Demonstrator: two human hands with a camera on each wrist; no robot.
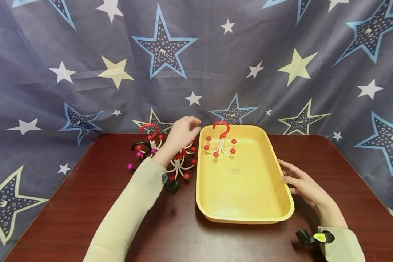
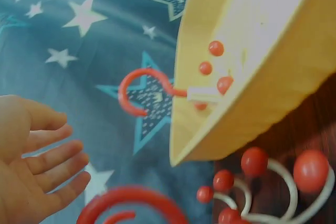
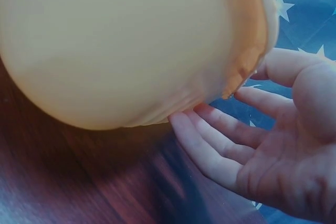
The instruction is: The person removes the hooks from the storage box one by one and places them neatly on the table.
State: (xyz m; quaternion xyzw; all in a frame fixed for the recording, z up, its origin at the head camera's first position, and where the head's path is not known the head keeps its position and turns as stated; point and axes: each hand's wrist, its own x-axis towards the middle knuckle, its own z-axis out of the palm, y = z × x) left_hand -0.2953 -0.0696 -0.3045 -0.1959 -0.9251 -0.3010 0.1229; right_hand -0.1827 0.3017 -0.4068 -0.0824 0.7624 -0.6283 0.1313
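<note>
A multi-arm hanger, with a red hook, a white stem and curved white arms tipped with red balls, stands in the far left of the yellow tray. My left hand is raised beside the tray's far left corner, fingers loosely bent and holding nothing. Below it are several similar hangers, partly hidden by my forearm. One hanger there has a black hook and magenta balls. At the tray's right side, my right hand touches the outer wall with relaxed fingertips, its thumb at the rim.
The tray stands on a dark red-brown table. A grey curtain with a star print hangs right behind the table's far edge. Small black wrist devices are strapped over both sleeves.
</note>
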